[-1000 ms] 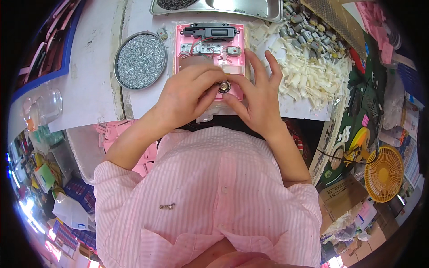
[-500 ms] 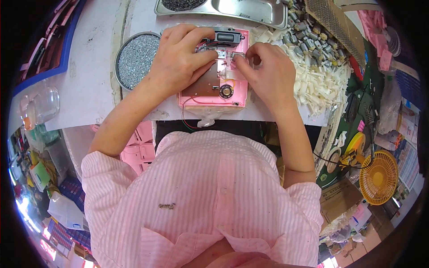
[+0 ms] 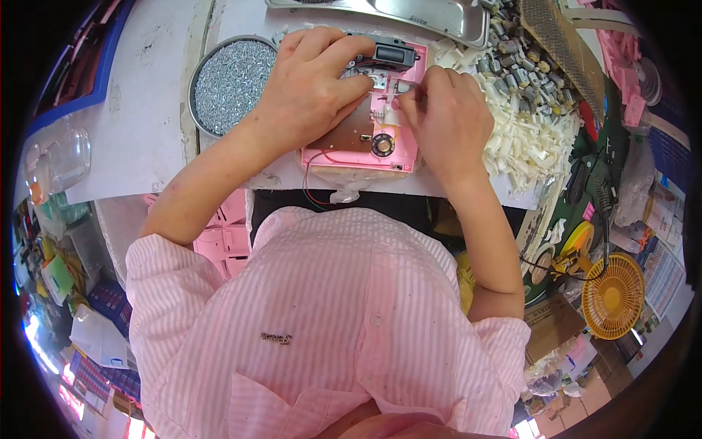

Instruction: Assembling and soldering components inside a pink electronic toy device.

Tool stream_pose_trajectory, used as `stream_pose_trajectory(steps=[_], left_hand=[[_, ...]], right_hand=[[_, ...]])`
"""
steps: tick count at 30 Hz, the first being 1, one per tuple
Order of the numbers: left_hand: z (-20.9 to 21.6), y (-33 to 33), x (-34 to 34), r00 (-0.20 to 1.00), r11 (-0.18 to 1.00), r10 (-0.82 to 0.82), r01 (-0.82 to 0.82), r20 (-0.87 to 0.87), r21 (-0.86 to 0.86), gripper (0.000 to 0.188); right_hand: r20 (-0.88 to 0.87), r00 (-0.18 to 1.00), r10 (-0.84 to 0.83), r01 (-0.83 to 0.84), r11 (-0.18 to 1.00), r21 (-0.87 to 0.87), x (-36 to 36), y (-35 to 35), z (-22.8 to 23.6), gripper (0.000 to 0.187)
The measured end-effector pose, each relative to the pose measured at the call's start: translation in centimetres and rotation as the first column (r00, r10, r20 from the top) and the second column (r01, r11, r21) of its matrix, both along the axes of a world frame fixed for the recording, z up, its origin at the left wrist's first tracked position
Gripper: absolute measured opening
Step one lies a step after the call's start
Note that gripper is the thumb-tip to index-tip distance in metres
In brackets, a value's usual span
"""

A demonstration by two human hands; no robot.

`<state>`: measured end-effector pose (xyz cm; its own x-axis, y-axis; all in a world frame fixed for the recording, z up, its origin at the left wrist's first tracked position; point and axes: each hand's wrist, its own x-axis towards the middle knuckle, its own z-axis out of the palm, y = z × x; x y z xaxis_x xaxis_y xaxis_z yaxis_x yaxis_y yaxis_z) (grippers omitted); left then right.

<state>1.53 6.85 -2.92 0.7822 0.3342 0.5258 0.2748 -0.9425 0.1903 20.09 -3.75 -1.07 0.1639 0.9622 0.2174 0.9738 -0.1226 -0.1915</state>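
Note:
A pink plastic casing (image 3: 402,155) lies open-side up on the table, with a brown circuit board (image 3: 344,135), a round black-rimmed dial (image 3: 383,145) and a black box-shaped part (image 3: 391,55) in it. My left hand (image 3: 311,84) is curled over the casing's left side. Its index finger rests by the black part and its thumb presses near a small white fitting (image 3: 379,80). From the right, my right hand (image 3: 452,117) reaches over the casing's edge, thumb and forefinger pinched beside a small silvery part (image 3: 404,86). Its fingertips hide what lies between them.
Left of the casing stands a round tin of small screws (image 3: 230,84). A steel tray (image 3: 431,18) sits behind. Heaped at right are white plastic pieces (image 3: 523,143) and small metal motors (image 3: 515,66), beside a cardboard sheet (image 3: 559,55). Red and black wires (image 3: 308,183) hang over the front edge.
The whole view has shifted slightly, with the casing appearing farther right and higher. My right fingertips have drawn back a little toward the casing's right edge; my left hand keeps its hold.

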Motion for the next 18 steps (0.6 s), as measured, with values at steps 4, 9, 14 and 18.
stream_pose_trajectory(steps=[4,9,14,18], left_hand=[[0.6,0.0,-0.6,0.998,0.990,-0.037,0.042,0.046,-0.133,0.022],[0.4,0.7,-1.0,0.991,0.932,0.057,-0.010,0.121,-0.363,0.031],[2.6,0.5,0.7,0.988,0.923,0.135,-0.097,0.077,-0.373,0.017],[1.4,0.9,0.8,0.987,0.942,0.139,-0.106,0.084,-0.318,0.018]], right_hand=[[-0.156,0.985,0.070,-0.074,0.997,-0.022,1.2,-1.1,1.4,0.013],[-0.559,0.817,-0.142,0.141,0.989,-0.045,2.3,-1.4,0.6,0.019],[-0.437,0.893,-0.113,0.099,0.994,-0.055,1.0,-0.6,0.7,0.020],[-0.458,0.877,-0.145,0.126,0.989,-0.072,0.7,-0.5,0.6,0.018]])
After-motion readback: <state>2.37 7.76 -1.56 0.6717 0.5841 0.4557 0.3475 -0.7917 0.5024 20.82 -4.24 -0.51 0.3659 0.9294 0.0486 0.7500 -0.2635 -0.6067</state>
